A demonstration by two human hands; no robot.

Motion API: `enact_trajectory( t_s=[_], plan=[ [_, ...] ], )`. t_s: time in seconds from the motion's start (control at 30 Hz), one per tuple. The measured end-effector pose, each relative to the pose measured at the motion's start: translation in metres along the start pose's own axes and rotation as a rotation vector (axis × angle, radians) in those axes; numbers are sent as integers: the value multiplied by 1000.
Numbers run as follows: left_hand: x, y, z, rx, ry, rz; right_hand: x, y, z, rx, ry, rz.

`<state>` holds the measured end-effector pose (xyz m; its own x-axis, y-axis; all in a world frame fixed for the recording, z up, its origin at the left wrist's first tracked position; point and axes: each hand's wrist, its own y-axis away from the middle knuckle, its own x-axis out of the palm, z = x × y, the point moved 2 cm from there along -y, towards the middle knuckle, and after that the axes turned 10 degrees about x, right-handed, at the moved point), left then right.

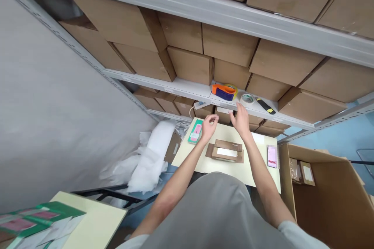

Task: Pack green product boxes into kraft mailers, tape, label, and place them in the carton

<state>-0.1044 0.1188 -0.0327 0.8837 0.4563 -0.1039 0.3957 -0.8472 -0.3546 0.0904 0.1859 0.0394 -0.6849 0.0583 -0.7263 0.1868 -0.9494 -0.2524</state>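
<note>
A small cardboard box (227, 151) lies on the cream table (198, 166), its side flaps spread and a white label on it. Above its left end is my left hand (209, 127), fingers curled to the thumb in a pinch; anything between them is too small to make out. My right hand (242, 120) is raised near the shelf edge, thumb and fingers apart, holding nothing. Just beyond its fingertips sits a roll of white tape (247, 99). Left of that lies an orange and blue tape dispenser (224, 91); to the right is a black and yellow utility knife (265, 106).
A green and pink phone box (195, 131) lies on the table's left side, a phone (272, 156) on its right. A large open carton (327, 163) stands at the right with small packages inside. White foam wrap (152, 155) heaps at the left. Boxes fill the shelf (187, 87).
</note>
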Motion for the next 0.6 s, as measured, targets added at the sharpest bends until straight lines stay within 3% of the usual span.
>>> enact_trajectory(
  t_s=[0.1,0.23,0.47,0.6],
  plan=[
    [6,-32,-41,130,57,-38,12,-66,52,-116,174,42],
    [-4,-35,-64,166,116,-43,33,-114,81,14,409,146],
    [-39,-9,-52,74,128,1,43,-142,88,252,557,304],
    [-54,7,-43,-39,192,5,31,-122,82,243,507,285]
  ],
)
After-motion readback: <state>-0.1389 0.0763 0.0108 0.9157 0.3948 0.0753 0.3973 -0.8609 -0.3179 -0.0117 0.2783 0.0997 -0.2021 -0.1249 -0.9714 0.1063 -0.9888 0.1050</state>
